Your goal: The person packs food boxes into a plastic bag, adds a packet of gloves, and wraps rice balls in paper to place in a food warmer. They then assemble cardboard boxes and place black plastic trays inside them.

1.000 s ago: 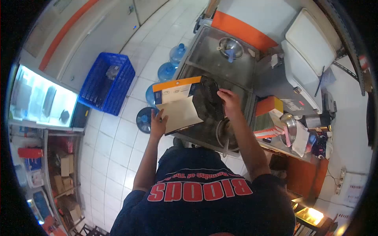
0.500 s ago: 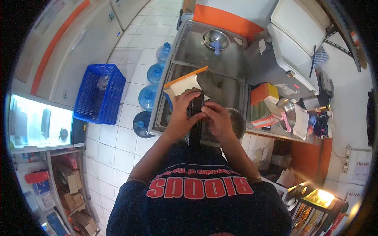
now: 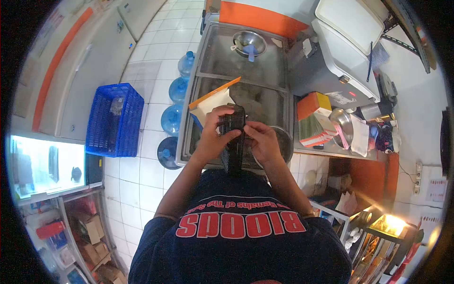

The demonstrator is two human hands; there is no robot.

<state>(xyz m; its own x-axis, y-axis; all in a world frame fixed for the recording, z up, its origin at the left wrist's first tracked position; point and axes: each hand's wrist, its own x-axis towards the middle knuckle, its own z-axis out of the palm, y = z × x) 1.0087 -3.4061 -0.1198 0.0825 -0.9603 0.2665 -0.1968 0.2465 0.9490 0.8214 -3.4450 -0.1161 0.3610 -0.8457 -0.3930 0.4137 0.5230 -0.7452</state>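
Observation:
Close to my body stands a long, black, ridged stack (image 3: 234, 122) that looks like nested plastic containers. My left hand (image 3: 213, 137) wraps round its upper part from the left, the thumb lying across the near face. At the stack's right edge, the fingertips of my right hand (image 3: 263, 143) pinch together. What lies between those right fingertips is hidden. Just beyond my left hand, a white sheet or flap with an orange edge (image 3: 210, 100) rests on the glass-topped chest freezer (image 3: 265, 102). A round metal bowl rim (image 3: 285, 144) shows behind my right hand.
A metal bowl with a blue utensil (image 3: 249, 45) sits at the freezer's far end. Several blue water jugs (image 3: 173, 118) line its left side, near a blue crate (image 3: 115, 120). To the right are an open cooler (image 3: 336, 75) and a stack of folded cartons (image 3: 314, 123).
The view has shifted slightly, and the black stack is tilted so more of its near face shows. Both hands keep their places on it.

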